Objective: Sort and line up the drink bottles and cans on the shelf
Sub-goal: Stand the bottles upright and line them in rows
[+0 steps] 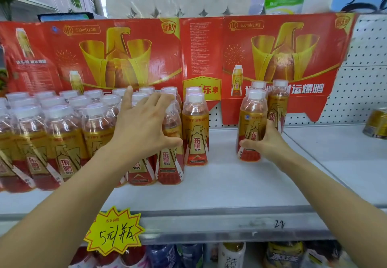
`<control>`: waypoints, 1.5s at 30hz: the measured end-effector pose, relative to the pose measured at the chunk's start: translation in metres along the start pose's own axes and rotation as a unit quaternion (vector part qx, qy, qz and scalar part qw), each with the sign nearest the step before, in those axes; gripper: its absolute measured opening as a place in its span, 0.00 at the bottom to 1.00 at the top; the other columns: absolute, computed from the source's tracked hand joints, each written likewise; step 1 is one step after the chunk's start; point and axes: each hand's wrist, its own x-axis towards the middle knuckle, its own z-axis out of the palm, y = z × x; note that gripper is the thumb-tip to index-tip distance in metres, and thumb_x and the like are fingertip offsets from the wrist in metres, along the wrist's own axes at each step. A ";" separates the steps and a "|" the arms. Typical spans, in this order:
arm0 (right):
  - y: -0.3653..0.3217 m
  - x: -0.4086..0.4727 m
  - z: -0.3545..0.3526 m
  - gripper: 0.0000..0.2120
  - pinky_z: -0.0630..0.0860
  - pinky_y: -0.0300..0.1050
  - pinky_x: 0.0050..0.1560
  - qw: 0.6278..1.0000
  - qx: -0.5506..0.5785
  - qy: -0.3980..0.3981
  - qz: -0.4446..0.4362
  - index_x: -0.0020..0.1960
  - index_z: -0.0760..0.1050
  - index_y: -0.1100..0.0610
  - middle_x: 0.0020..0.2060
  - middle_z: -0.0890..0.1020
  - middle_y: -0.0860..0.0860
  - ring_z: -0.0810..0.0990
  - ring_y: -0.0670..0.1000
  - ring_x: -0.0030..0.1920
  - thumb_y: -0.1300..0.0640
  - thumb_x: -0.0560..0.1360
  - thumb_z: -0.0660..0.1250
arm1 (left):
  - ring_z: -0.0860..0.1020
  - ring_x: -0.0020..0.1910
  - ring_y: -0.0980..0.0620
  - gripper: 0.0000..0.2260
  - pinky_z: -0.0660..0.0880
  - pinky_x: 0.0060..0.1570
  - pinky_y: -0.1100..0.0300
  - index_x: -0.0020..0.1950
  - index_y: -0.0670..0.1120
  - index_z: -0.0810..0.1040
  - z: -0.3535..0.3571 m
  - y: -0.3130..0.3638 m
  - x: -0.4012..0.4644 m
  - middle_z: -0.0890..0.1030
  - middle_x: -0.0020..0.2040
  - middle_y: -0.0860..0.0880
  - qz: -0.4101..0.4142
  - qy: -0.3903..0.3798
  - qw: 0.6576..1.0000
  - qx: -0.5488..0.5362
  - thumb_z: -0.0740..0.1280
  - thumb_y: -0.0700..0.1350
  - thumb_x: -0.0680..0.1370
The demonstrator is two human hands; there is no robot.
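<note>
Several red-and-gold drink bottles with white caps (62, 133) stand in rows on the left half of the white shelf (226, 186). My left hand (142, 125) is spread over the right end of that group, its thumb curled against a front bottle (170, 158). One bottle (195, 129) stands just right of it. Further right, my right hand (269, 142) grips the lower body of a front bottle (251, 121) in a small separate cluster; another bottle (278, 102) stands behind it.
A red cardboard display panel (182, 53) backs the shelf, with white pegboard (368, 62) to the right. A gold can (377, 123) sits at the far right. A yellow starburst price tag (114, 231) hangs on the shelf edge. More bottles (230, 255) fill the shelf below.
</note>
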 end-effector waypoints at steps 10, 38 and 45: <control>-0.026 -0.060 0.034 0.28 0.70 0.28 0.41 0.990 -0.067 -0.082 -0.094 0.60 0.66 0.47 0.49 0.76 0.38 0.75 0.34 0.47 0.51 0.68 0.78 | 0.68 0.71 0.50 0.45 0.39 0.75 0.41 0.76 0.52 0.57 0.002 -0.001 0.000 0.67 0.73 0.51 0.001 0.006 1.000 0.003 0.66 0.73 0.66; -0.060 0.016 -0.029 0.12 0.79 0.49 0.41 0.983 -0.019 0.082 -0.161 0.54 0.80 0.53 0.43 0.82 0.48 0.81 0.48 0.42 0.46 0.76 0.68 | 0.53 0.78 0.54 0.48 0.43 0.76 0.46 0.79 0.52 0.51 -0.023 0.040 0.044 0.55 0.79 0.52 0.026 -0.098 0.986 -0.135 0.44 0.77 0.66; -0.072 0.113 -0.064 0.30 0.67 0.54 0.66 0.949 -0.290 0.039 -0.120 0.78 0.57 0.57 0.74 0.62 0.59 0.65 0.60 0.71 0.51 0.80 0.63 | 0.66 0.72 0.48 0.28 0.65 0.68 0.52 0.77 0.53 0.58 -0.027 0.043 0.061 0.65 0.76 0.52 0.016 -0.163 0.980 -0.111 0.56 0.62 0.79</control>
